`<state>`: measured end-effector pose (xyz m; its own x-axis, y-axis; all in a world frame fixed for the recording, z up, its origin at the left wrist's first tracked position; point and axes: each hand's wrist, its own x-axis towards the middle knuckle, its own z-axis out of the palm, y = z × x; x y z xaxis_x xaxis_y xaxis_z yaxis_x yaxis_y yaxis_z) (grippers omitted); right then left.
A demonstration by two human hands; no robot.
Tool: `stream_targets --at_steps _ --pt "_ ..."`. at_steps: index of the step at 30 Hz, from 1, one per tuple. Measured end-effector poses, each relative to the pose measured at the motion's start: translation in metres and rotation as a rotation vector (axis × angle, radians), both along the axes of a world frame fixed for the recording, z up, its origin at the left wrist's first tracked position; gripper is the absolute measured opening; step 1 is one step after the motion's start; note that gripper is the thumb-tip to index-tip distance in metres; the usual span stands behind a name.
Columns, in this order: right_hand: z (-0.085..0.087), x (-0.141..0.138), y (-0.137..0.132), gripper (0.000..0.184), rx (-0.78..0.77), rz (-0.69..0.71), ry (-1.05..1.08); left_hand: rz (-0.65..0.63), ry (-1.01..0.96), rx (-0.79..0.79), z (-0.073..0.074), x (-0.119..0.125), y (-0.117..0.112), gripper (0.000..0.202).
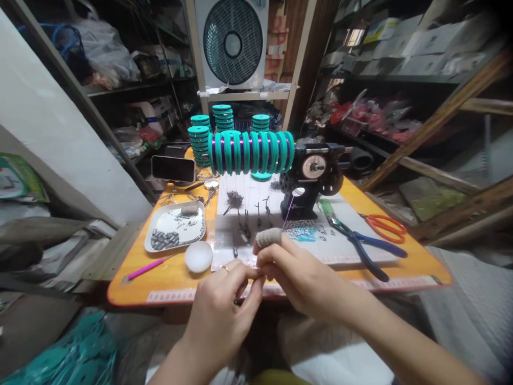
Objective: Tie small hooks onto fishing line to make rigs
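Note:
My left hand (226,299) is closed in a pinch at the table's front edge, its fingertips meeting those of my right hand (296,270). Whatever they hold is too small or hidden to make out. A grey finger cover (269,238) wraps one finger of my right hand. Beyond the hands, a row of teal line spools (251,152) sits on the shaft of a black winding machine (315,168). Thin lines hang from the spools, with small dark fittings (244,227) at their ends. A purple line (288,208) runs down from the machine toward my right hand.
On the left stand a white tray (200,235) of metal pieces, a white round container (199,257), a pink-handled tool (148,268) and a phone (173,169). Blue-handled pliers (363,248) and orange scissors (387,227) lie right. Teal spool stacks (199,144) and a fan (233,45) stand behind.

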<state>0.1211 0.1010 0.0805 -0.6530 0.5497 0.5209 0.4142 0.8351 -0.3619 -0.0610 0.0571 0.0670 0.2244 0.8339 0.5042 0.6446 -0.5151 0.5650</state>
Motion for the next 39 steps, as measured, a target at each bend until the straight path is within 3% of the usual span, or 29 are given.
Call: stream_targets --at_steps 5,12,14,18,20,23,26,28,31,33,35,37,39 --pt "0.004 -0.009 0.007 0.016 -0.013 -0.095 0.027 0.089 0.31 0.309 -0.002 -0.006 0.004 0.013" --pt "0.015 -0.012 0.011 0.012 -0.041 -0.121 -0.001 0.083 0.388 0.372 0.003 -0.015 0.006 0.015" --pt "0.017 -0.011 0.013 0.012 -0.039 -0.137 -0.024 0.047 0.296 0.277 0.004 -0.018 0.006 0.016" --pt "0.018 -0.012 0.016 0.015 -0.035 -0.147 -0.072 -0.135 -0.132 -0.095 0.003 -0.02 0.007 0.014" --pt "0.016 -0.013 0.014 0.014 -0.013 -0.13 -0.041 -0.18 -0.214 -0.184 0.001 -0.017 0.006 0.012" --pt "0.013 -0.01 0.001 0.016 0.067 -0.122 0.105 -0.146 -0.339 -0.254 -0.003 -0.007 0.001 0.008" --pt "0.009 -0.003 -0.019 0.022 0.137 -0.187 0.248 -0.089 -0.734 -0.489 -0.008 0.005 -0.007 0.015" --pt "0.004 0.001 -0.031 0.012 0.072 -0.242 0.26 -0.08 -0.998 -0.666 -0.01 0.011 -0.012 0.02" --pt "-0.004 0.002 -0.043 0.011 -0.189 -0.259 0.215 -0.076 -1.234 -0.782 -0.011 0.018 -0.016 0.024" --pt "-0.01 -0.001 -0.047 0.011 -0.33 -0.267 0.26 -0.068 -1.29 -0.772 -0.011 0.022 -0.016 0.025" --pt "-0.013 -0.004 -0.05 0.007 -0.374 -0.27 0.309 -0.069 -1.288 -0.755 -0.012 0.023 -0.016 0.024" --pt "-0.013 -0.004 -0.05 0.006 -0.245 -0.272 0.283 -0.07 -1.212 -0.71 -0.012 0.023 -0.015 0.021" --pt "-0.011 0.0 -0.048 0.013 0.036 -0.273 0.205 -0.054 -1.037 -0.6 -0.011 0.019 -0.016 0.019"
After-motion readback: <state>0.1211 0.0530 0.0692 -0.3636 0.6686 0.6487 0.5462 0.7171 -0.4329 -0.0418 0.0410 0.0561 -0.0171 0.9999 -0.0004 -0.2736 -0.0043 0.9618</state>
